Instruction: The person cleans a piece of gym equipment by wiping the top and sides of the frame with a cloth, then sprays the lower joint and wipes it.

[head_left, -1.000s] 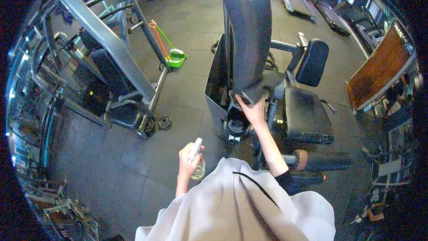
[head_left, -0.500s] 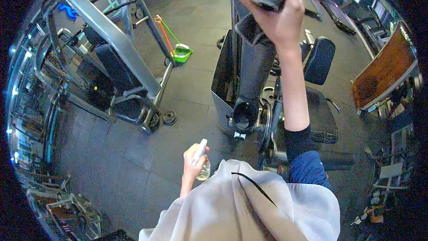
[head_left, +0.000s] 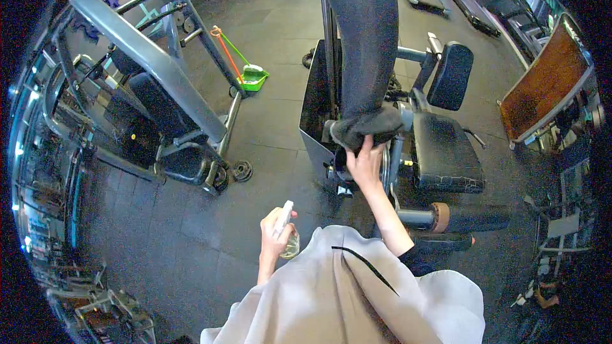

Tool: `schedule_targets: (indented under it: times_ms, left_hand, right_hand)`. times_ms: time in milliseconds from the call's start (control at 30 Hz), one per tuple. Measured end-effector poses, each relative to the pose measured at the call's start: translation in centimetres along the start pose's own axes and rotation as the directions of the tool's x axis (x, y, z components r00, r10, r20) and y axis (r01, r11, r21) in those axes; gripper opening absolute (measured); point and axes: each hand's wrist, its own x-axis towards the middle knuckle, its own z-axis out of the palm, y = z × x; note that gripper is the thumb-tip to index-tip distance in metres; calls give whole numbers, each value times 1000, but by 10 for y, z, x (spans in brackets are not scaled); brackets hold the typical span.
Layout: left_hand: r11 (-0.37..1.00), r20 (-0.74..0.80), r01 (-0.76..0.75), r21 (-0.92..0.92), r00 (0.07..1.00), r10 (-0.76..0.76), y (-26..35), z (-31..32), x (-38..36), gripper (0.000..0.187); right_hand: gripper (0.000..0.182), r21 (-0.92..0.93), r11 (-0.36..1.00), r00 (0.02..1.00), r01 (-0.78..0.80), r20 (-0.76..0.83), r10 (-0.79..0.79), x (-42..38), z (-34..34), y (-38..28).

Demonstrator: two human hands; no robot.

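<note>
My left hand is wrapped round a spray bottle with a white trigger head and clear, pale yellow liquid, low in front of my body. A dark cloth lies against the lower end of the thick dark frame column of a gym machine. My right hand presses that cloth from below, its fingers on the fabric. Right of the column is the machine's black seat, with cracked covering, and a black pad above it.
On the left stands a grey-framed machine with small weight plates by its foot. Behind it are a green dustpan and an orange-handled tool. A brown board leans at the right; treadmills stand behind.
My right hand has moved down the column with the dark cloth, from its upper part to its lower end. My left hand still holds the spray bottle. The view has shifted slightly.
</note>
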Motion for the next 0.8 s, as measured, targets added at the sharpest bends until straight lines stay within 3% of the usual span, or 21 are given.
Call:
schedule_targets:
  times_ms: [33, 100, 133, 167, 300, 367, 433, 500, 533, 567, 633, 667, 700, 800]
  left_hand:
    - [1000, 8, -10, 10, 1000, 10, -2, -2, 1, 27]
    - [1000, 18, -5, 23, 1000, 5, -4, -4, 0, 27]
    - [1000, 19, 5, 27, 1000, -6, -5, -6, 0, 27]
    - [1000, 19, 12, 29, 1000, -13, -6, -7, 1, 27]
    - [1000, 22, 12, 16, 1000, -13, -11, -12, 5, 26]
    - [1000, -13, 13, -26, 1000, -13, -12, -13, 4, 26]
    - [1000, -11, 12, -23, 1000, -12, -9, -14, 6, 26]
    - [1000, -7, 16, -18, 1000, -16, -8, -17, 7, 26]
    - [1000, 0, 19, -13, 1000, -19, -9, -18, 8, 26]
    - [1000, 10, 24, -9, 1000, -24, -9, -19, 9, 26]
    - [999, 47, 50, 20, 998, -51, -19, -21, 9, 31]
    - [998, 67, 61, 34, 996, -63, -22, -22, 10, 34]
    - [998, 82, 60, 30, 995, -62, -20, -21, 12, 33]
    - [1000, 91, 9, 14, 996, -10, -14, -16, 20, 23]
  right_hand:
    - [87, 58, 977, 978, -205, 41, 203, 5, 4, 1]
    - [90, 32, 998, 999, -53, 16, 52, 29, -1, 4]
    - [94, -21, 997, 997, -74, -9, 74, 39, 1, -2]
    - [94, -10, 1000, 994, 25, -106, -26, 53, 2, -3]
    - [89, -103, 915, 819, 390, -415, -396, 141, -50, -55]
    - [83, -65, 913, 793, 403, -473, -384, 184, -76, -80]
    - [84, -43, 857, 718, 514, -524, -457, 234, -115, -114]
    - [85, -20, 933, 826, 359, -458, -328, 267, -131, -126]
    - [82, 331, 926, 954, 181, -286, -84, 258, -166, -188]
    - [88, 431, 901, 963, 45, -260, 76, 255, -179, -215]
    - [89, 310, 944, 943, 117, -332, -8, 299, -160, -157]
    - [86, 547, 831, 961, 97, -270, 66, 283, -161, -170]
    - [87, 129, 980, 829, 149, -556, -53, 283, -133, -156]
    - [89, 48, 935, 734, 352, -634, -244, 238, -102, -119]
